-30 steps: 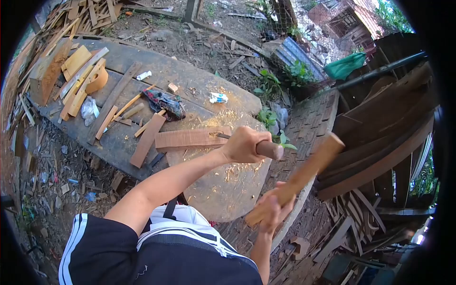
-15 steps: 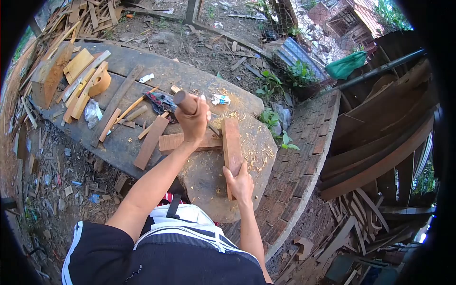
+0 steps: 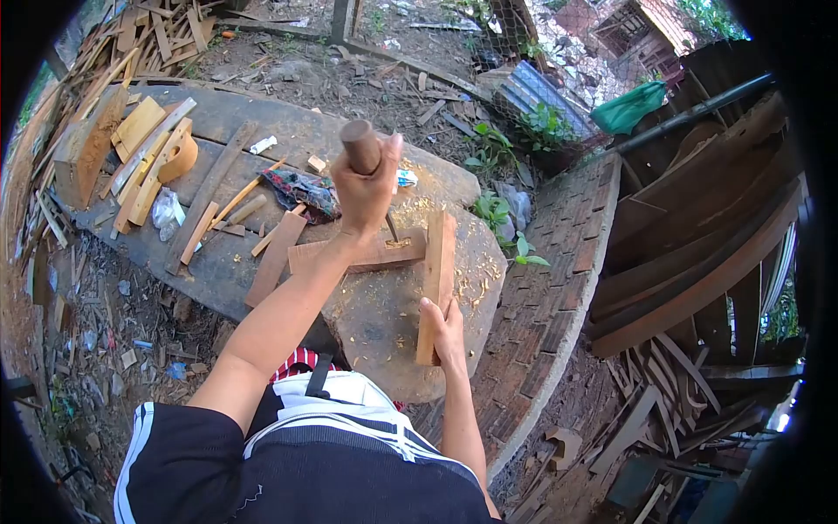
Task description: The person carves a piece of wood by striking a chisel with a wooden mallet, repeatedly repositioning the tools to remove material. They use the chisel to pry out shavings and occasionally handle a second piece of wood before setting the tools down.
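My left hand (image 3: 367, 188) grips a chisel (image 3: 361, 147) by its round wooden handle, held upright. Its metal blade points down onto a flat reddish board (image 3: 349, 253) lying on a rough stone slab (image 3: 393, 314). My right hand (image 3: 443, 330) holds the lower end of a long wooden block (image 3: 436, 275), which rests on the slab just right of the chisel tip, next to the board's end. Yellow wood shavings are scattered around the blade.
A weathered plank table (image 3: 253, 157) to the left carries wood offcuts, a curved orange wooden piece (image 3: 179, 153), a plastic bag and a patterned cloth (image 3: 301, 190). Scrap timber piles lie at left and right. A brick path (image 3: 559, 262) runs beside the slab.
The wooden block came down from mid-air onto the slab beside the board. My left hand swung the chisel from lying sideways to upright, blade on the board.
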### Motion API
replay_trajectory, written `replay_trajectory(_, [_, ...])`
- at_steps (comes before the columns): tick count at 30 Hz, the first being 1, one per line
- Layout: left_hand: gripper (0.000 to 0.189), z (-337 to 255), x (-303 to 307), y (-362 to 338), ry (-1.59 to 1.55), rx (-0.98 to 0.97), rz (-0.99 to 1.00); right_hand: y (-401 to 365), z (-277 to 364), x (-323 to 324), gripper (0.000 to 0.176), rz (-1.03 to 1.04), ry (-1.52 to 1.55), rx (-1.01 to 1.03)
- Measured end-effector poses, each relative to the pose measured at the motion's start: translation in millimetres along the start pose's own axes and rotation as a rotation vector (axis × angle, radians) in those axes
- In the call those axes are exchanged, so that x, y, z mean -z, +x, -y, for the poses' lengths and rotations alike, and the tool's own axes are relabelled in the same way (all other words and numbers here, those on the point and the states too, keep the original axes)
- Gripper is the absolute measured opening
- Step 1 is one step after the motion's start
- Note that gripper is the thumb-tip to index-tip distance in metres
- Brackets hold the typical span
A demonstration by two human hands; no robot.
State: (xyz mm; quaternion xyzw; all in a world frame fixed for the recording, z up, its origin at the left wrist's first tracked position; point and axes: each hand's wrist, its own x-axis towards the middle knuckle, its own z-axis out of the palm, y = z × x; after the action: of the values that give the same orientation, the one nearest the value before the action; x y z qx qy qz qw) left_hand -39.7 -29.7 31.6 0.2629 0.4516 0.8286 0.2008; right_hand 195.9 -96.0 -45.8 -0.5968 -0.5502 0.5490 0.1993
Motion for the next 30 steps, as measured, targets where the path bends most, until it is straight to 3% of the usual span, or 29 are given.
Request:
replay_trajectory(3, [0.032, 8, -10, -7, 0.083, 0.08, 0.054, -11, 4, 4, 0.068, -0.007, -0.036, 0.057])
replay_trajectory(4, [0.031, 20, -9, -6, 0.168, -0.001, 0.088, -12, 3, 3, 0.068, -0.018, -0.03, 0.052])
replay_trajectory(11, [0.031, 30, -21, -11, 0.279, -0.041, 0.161, -8, -3, 0, 0.08, -0.017, -0.279, 0.012])
replay_trajectory(13, [0.033, 34, -20, -8, 0.322, -0.031, 0.267, -10, 3, 1, 0.081, -0.019, -0.33, 0.018])
replay_trajectory(18, [0.04, 36, -19, -4, 0.242, 0.026, 0.405, -13, 6, 1, 0.093, -0.012, -0.364, -0.025])
replay_trajectory(22, [0.04, 31, -18, -2, 0.202, 0.091, 0.478, -13, 5, -2, 0.093, -0.031, -0.43, -0.054])
replay_trajectory(25, [0.035, 32, -19, 0, 0.164, 0.102, 0.389, -15, 7, 2, 0.094, -0.004, -0.381, -0.033])
replay_trajectory(27, [0.033, 33, -15, 4, 0.139, 0.118, 0.337, -24, 19, 5, 0.092, -0.03, -0.583, -0.086])
replay_trajectory(30, [0.032, 33, -7, 1, 0.08, 0.187, 0.223, -36, 11, 15, 0.091, -0.044, -0.605, -0.062])
